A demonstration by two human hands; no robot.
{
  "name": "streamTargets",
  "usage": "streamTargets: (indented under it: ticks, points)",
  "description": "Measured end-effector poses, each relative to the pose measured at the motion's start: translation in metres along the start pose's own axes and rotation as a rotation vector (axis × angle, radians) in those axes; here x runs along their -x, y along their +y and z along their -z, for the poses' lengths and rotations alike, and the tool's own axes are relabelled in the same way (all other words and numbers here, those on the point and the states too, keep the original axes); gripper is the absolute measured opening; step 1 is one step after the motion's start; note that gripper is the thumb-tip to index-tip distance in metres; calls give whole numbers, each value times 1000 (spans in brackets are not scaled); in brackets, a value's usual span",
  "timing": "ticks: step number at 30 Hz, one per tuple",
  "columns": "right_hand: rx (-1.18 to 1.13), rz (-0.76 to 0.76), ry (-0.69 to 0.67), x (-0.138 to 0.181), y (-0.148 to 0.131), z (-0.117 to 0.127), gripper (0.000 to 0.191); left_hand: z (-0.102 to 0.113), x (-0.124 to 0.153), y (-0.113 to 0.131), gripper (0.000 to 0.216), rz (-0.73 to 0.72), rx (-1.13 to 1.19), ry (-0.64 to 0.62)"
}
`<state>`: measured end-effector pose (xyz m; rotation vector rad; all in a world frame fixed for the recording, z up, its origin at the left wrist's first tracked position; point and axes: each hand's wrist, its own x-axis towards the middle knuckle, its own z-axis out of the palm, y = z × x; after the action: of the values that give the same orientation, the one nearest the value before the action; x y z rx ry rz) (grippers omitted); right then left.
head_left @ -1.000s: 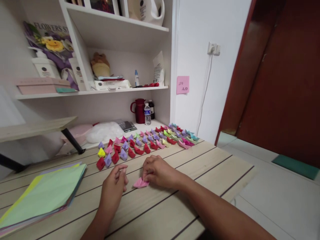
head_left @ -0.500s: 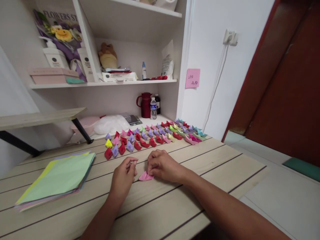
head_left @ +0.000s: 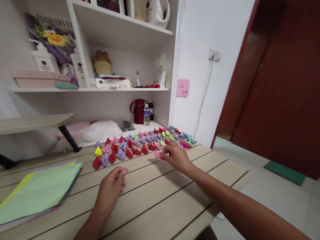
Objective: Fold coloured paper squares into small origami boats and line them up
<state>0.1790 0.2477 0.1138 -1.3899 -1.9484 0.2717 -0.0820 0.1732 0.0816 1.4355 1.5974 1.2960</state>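
A pink folded paper boat (head_left: 157,155) is pinched between the thumb and fingers of my right hand (head_left: 176,158), just in front of the rows of boats. My left hand (head_left: 113,185) rests over the table, nearer to me, its fingers curled together with nothing showing in them. Several small paper boats in red, purple, pink, yellow, green and blue stand in rows across the back of the table; a red boat (head_left: 97,163) and a yellow boat (head_left: 98,151) mark the left end. My right hand hides part of the right-hand boats.
A stack of coloured paper (head_left: 42,190) lies at the left on the slatted wooden table (head_left: 150,200). Behind stand a small raised wooden shelf (head_left: 37,122), a dark red jug (head_left: 139,111) and a water bottle (head_left: 146,115). The table's right edge drops to a tiled floor.
My right hand has carried the pink paper boat away from me and to the right, up to the rows. The left hand has drawn slightly back, and the view has shifted.
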Motion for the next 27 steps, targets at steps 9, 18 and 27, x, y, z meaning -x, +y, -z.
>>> streamTargets:
  ticks: [9, 18, 27]
  points:
    - [176, -237, 68, 16, 46, 27, 16, 1, -4, -3, 57, 40, -25, -28]
    - [96, -295, 109, 17, 67, 20, 9, 2, -5, 4, 67, 86, -57, -43]
    - [-120, -300, 196, 48, 99, 45, 22, 3, -7, 5, 66, 108, -78, -59]
